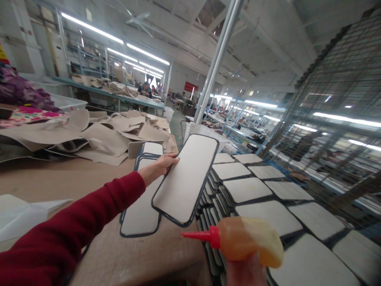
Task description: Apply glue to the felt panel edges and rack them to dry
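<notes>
Dark-edged cream panel (190, 178) and red-nozzled squeeze bottle (250, 238) in hand;
left hand (163, 165), nearly closed, pinches the panel at the worktable's (113, 258) edge; right hand (247, 272), partly hidden, curls round the bottle, nozzle pointing left.

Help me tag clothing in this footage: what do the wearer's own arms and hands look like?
A long, plain dark red sleeve covers the left arm, ending snugly at the wrist. The left hand is bare, with no glove. The right hand, blurred and partly cut off, also looks gloveless; its sleeve is out of view.
</notes>
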Motion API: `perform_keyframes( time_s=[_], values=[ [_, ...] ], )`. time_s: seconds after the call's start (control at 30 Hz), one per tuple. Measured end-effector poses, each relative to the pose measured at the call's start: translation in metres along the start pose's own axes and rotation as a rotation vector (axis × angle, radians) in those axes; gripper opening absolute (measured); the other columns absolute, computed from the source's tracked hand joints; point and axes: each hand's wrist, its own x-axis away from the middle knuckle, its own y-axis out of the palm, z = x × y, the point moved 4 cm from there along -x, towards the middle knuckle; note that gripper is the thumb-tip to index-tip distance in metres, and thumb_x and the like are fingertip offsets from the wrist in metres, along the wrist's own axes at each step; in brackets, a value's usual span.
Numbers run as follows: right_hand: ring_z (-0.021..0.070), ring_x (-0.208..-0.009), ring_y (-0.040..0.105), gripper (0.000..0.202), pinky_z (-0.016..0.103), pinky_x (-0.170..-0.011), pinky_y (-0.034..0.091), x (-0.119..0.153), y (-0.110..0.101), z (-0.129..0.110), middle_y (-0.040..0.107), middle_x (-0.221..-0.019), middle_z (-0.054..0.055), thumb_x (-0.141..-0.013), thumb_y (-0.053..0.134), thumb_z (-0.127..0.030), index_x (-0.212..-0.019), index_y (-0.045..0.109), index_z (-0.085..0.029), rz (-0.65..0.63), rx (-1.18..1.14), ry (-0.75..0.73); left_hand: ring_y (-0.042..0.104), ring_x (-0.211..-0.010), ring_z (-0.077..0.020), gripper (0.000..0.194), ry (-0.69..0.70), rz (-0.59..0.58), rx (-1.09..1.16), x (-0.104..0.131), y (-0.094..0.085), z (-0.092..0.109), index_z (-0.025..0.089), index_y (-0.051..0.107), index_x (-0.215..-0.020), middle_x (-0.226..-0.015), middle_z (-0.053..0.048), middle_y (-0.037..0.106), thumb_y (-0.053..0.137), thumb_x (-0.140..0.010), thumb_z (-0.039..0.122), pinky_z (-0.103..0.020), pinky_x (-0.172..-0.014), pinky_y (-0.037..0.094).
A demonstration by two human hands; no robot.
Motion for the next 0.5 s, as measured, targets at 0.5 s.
perform_keyframes(
  time_s=[0.5],
  values=[
    [0.0250,-0.126,0.040,0.039,0.049,-0.109,0.028,-0.090,-0.028,-0.095,0.052,-0.130,-0.004,-0.069,0.069,-0.039,-0.107,0.063,-0.028,0.453,-0.579,-0.002,0.066,-0.072,-0.0198,0.045,0.107,-0.354,-0.237,0.041,-0.022,-0.028,0.018,0.071,-0.102,-0.084,-0.004,0.074,0.077,-0.060,0.033,-0.025,-0.064,0.050]
  ],
)
